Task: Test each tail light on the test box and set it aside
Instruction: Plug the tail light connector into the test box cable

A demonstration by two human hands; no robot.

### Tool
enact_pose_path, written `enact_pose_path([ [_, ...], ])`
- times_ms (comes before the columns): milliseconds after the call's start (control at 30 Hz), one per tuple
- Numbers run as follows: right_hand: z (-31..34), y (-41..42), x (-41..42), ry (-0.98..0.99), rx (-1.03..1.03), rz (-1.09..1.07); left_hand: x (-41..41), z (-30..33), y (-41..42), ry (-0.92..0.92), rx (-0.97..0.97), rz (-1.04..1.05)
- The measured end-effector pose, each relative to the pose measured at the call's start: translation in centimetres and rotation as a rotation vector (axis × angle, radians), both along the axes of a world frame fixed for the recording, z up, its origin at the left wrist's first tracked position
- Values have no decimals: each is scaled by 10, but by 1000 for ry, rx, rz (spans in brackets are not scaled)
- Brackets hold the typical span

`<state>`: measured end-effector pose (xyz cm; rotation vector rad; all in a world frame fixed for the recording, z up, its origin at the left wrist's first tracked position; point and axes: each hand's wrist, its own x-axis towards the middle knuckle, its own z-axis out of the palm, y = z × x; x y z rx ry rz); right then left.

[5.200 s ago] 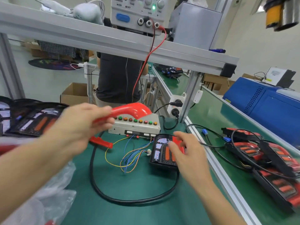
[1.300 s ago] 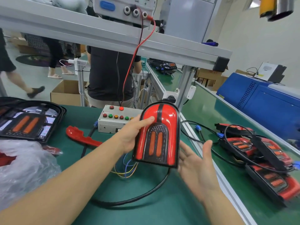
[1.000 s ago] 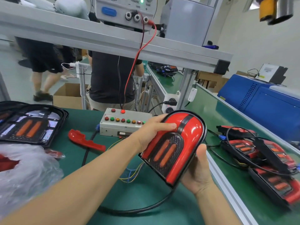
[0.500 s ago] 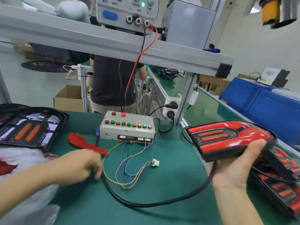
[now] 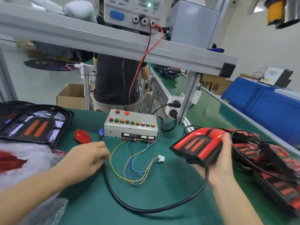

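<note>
Your right hand (image 5: 219, 161) cradles red tail light (image 5: 198, 144) from below, fingers (image 5: 226, 140) curled over far edge, above green counter (image 5: 162, 192) right of test box (image 5: 131, 125); your left hand (image 5: 86, 158) grips black cable (image 5: 146, 208), fingers curled round it; loose wires with white connector (image 5: 161, 158) lie between hands; more tail lights (image 5: 267, 161) piled at right.

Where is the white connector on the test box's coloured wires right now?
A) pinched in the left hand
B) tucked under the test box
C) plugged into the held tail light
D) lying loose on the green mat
D: the white connector lies free on the green mat, between the left hand and the tail light held by the right hand.
</note>
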<state>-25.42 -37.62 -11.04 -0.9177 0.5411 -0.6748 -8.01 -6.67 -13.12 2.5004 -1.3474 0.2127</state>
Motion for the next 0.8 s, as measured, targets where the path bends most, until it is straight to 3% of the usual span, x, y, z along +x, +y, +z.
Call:
enact_pose_path([
  [67, -8, 1, 5, 129, 108, 126, 4, 5, -5, -49, -37, 100],
  [167, -19, -7, 11, 301, 164, 135, 19, 4, -12, -102, 101, 145],
  [333, -20, -26, 24, 398, 12, 62, 43, -3, -16, -169, 233, 5],
  [433, -22, -39, 28, 532, -126, 7, 54, 0, -21, 26, 118, 133],
  [600, -17, -48, 31, 628, -359, -99, 75, 2, -25, -55, 394, 362],
  [700, -11, -28, 31, 791, -780, -202, 80, -1, -36, 37, 345, 496],
  [800, 14, 35, 24, 542, -1275, -360, 80, -4, -50, 106, 270, 617],
])
